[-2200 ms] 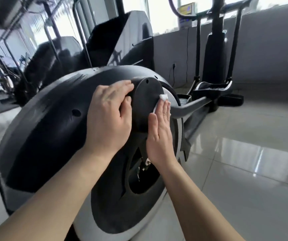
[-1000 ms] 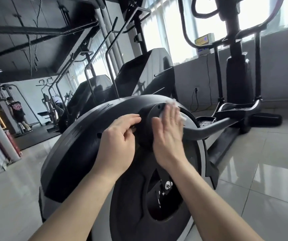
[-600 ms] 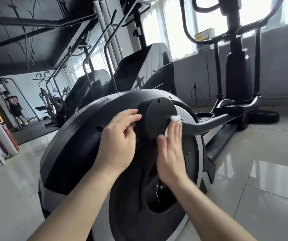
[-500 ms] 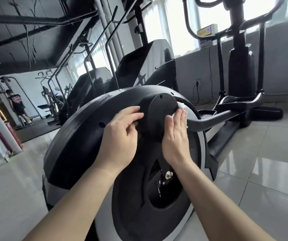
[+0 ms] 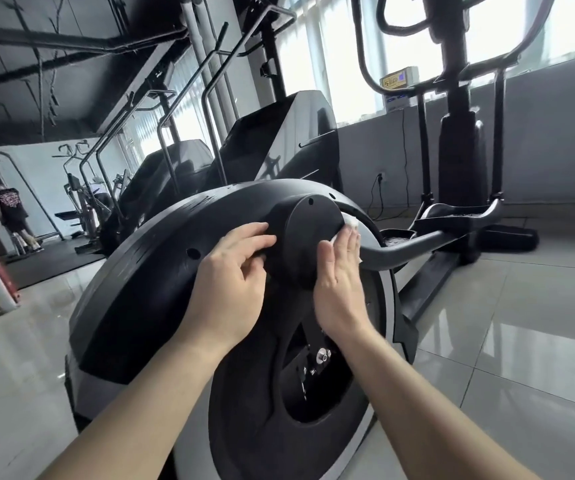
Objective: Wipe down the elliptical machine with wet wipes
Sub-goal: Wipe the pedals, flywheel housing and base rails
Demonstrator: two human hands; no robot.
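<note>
Right hand (image 5: 339, 282): back up at the top right of the hub cap (image 5: 305, 237) after dipping lower a beat ago.
Grip, right: fingers straight and together, palm flat, pressing the wet wipe (image 5: 351, 223) against the cap's rim. Nothing pinches it.
Wipe position: a white scrap peeks out past the fingertips, wedged where the cap meets the crank arm (image 5: 414, 249).
Left hand (image 5: 230, 282): fingers loosely bent, laid on the black shroud (image 5: 133, 306) against the cap's left edge. It's bracing and holding nothing.
Progress: by the look of it, only the cap's edge is under the wipe. Shroud, crank arm and pedal (image 5: 452, 216) seem still to do.
Risk one: flat pressure alone holds the wipe, so a quick sweep round the rim could leave it behind or drop it into the gap behind the cap.
Risk two: a hard push could turn the crank and nip fingertips between arm and cap.
Risk three: the open cut-out (image 5: 322, 375) below has a bolt showing, a likely snag for wipe or wrist.
</note>
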